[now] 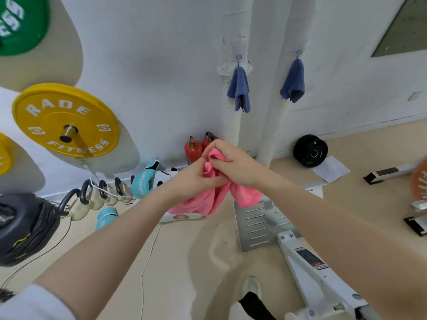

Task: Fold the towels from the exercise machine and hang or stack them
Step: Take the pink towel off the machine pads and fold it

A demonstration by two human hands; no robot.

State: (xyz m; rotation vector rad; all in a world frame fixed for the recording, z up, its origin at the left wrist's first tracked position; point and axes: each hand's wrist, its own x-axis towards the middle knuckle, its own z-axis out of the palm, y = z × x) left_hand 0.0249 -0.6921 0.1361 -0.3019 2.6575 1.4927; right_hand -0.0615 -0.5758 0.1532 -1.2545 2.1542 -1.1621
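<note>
Right hand (233, 166) fingers curled tight round top of bunched pink towel (208, 197). Left hand (196, 181) fingers curled, gripping towel just below — hands touching. Both arms outstretched, towel held in air above floor, ends hanging. Two blue towels (239, 91) on wall hooks. Yellow plate (65, 120) reads "RADE FITNESS".

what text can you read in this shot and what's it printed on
"RADE" and "FITNESS": on the yellow weight plate on the wall peg.
White letters on the green plate: cut off, unreadable.
Lettering on the teal boxing glove: too blurred.
Label on the white machine frame: too small.
Orange disc lettering: blurred.
</note>
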